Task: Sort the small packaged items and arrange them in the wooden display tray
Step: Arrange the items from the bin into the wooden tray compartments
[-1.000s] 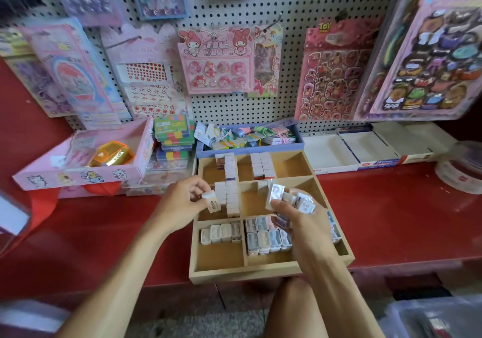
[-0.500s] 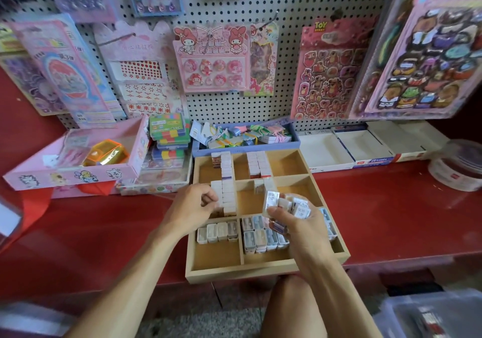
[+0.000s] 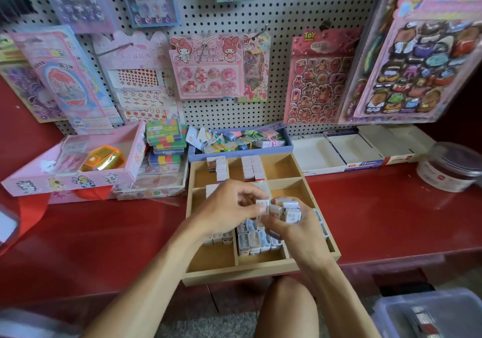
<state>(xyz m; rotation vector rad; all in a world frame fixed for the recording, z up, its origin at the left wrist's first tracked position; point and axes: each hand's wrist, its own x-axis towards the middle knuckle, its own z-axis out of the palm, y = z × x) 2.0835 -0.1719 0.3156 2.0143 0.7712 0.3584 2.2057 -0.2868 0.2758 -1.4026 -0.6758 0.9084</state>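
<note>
A wooden display tray (image 3: pixel 276 270) with several compartments sits on the red shelf in front of me. Rows of small white packets (image 3: pixel 252 168) stand in its back compartments, and bluish packets (image 3: pixel 257 242) fill a front one. My right hand (image 3: pixel 296 229) holds a bunch of small white packets (image 3: pixel 289 211) above the tray's middle. My left hand (image 3: pixel 230 208) meets it there, its fingertips pinching one packet (image 3: pixel 263 205) at the edge of that bunch. The middle compartments are mostly hidden under both hands.
Behind the tray lies a blue box (image 3: pixel 240 142) of loose items. A pink box (image 3: pixel 78 165) with an orange case is at left, white cartons (image 3: pixel 347 152) and a clear tub (image 3: pixel 451 168) at right. A pegboard (image 3: pixel 281 24) with sticker packs rises behind. A grey bin (image 3: pixel 430 314) sits low right.
My left hand has moved right from the tray's left-middle compartment to the bunch in my right hand and now pinches a packet there. My right hand stayed about where it was.
</note>
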